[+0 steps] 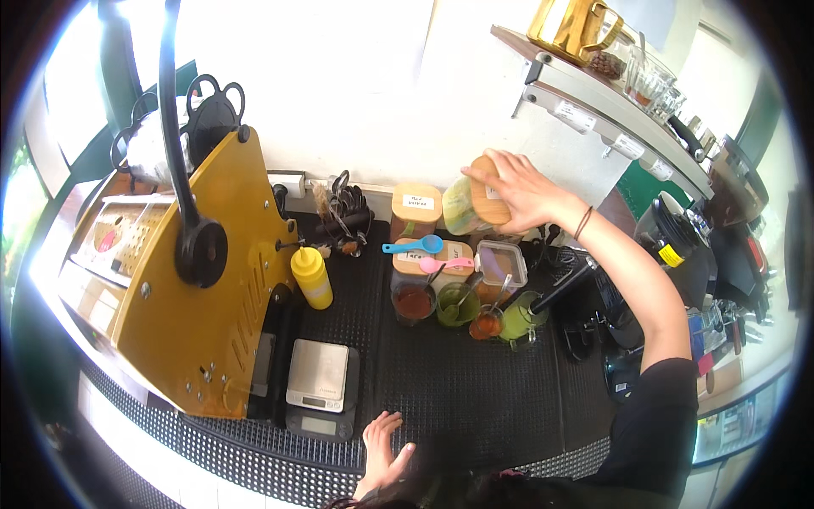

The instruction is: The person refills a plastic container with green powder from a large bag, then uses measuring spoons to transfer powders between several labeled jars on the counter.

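Note:
My right hand [526, 194] grips the round wooden lid [488, 207] of a clear canister [458, 207] with green on it. The canister is tilted at the back of the black rubber mat [470, 388]. Beside it stands a wooden-lidded container [416, 203] with a written label. In front, a blue measuring scoop [413, 245] and a pink scoop [445, 263] rest on other labelled lids. My left hand [383, 448] is empty, fingers apart, at the mat's front edge, near a digital kitchen scale [318, 372] stacked on a darker scale [318, 425].
Cups of brown powder [414, 302] and green powder [456, 305] stand mid-mat, beside a green-filled glass [516, 318] and a clear-lidded tub [502, 262]. A yellow squeeze bottle [313, 280] is near the yellow machine [191, 305]. At upper right, a shelf [598, 95] holds a gold pitcher [566, 28].

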Action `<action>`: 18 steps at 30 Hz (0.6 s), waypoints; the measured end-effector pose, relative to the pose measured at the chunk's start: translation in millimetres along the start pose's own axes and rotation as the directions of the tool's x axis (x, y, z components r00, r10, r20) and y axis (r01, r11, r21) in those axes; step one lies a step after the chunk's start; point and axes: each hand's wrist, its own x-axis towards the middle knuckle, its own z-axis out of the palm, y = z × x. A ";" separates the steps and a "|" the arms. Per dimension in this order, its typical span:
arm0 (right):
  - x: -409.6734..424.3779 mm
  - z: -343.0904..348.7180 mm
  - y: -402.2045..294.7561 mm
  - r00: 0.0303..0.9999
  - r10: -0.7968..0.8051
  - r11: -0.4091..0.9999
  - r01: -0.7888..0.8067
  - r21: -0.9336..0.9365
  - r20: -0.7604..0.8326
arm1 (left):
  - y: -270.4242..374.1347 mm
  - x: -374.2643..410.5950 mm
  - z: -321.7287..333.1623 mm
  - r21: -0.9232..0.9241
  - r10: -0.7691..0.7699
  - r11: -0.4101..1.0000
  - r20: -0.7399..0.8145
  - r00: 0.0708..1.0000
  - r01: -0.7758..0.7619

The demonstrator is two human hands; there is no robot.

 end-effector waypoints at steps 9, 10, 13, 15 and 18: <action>28.5 10.5 19.0 0.955 0.117 0.978 -0.158 0.133 0.272 | -9.1 17.2 -9.7 -0.057 -0.021 0.998 0.018 1.000 0.022; 30.5 17.2 21.3 0.960 0.102 0.982 -0.139 0.130 0.259 | -9.1 20.0 -8.5 -0.070 -0.008 0.997 0.029 1.000 0.010; 38.1 52.5 28.9 0.967 0.095 0.982 -0.130 0.139 0.236 | -6.2 28.7 -7.6 -0.070 0.011 0.998 0.064 0.998 -0.007; 45.0 66.2 37.2 0.956 0.146 0.971 -0.188 0.149 0.253 | -3.0 35.6 -9.3 -0.079 0.005 0.997 0.061 0.998 0.000; 53.5 81.1 32.9 0.901 0.142 0.930 -0.263 0.256 0.411 | -3.0 40.0 -12.6 -0.084 -0.009 0.996 0.060 0.998 0.014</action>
